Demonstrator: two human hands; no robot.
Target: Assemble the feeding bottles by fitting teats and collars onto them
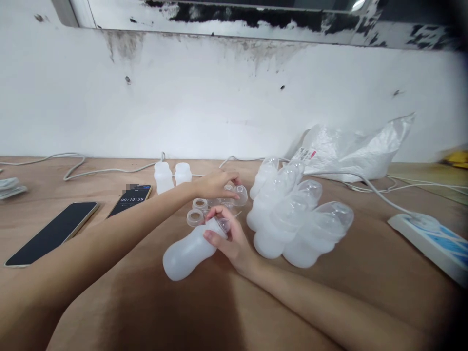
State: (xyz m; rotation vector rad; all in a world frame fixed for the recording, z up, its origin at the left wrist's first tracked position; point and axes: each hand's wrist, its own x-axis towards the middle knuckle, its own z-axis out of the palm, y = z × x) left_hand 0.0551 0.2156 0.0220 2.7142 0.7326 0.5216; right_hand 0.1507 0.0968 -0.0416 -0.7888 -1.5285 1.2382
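My right hand [234,241] is wrapped round the neck of a frosted white baby bottle [188,253], which lies tilted with its base toward the lower left. A clear nipple end [224,224] shows past the fingers. Farther back, my left hand [221,184] has its thumb and fingers closed on a clear dome cap [241,196]. Beneath it lie other clear parts, partly hidden by the hand. Two translucent collar rings [195,217] rest just left of the bottle's neck. Several capped baby bottles [288,214] stand in a cluster to the right.
Two uncapped bottles [164,178] stand at the back. Left of my left arm are a dark phone [53,234] and another phone [131,199] showing a timer. A plastic bag [343,151], cables and a power strip [431,243] occupy the right side.
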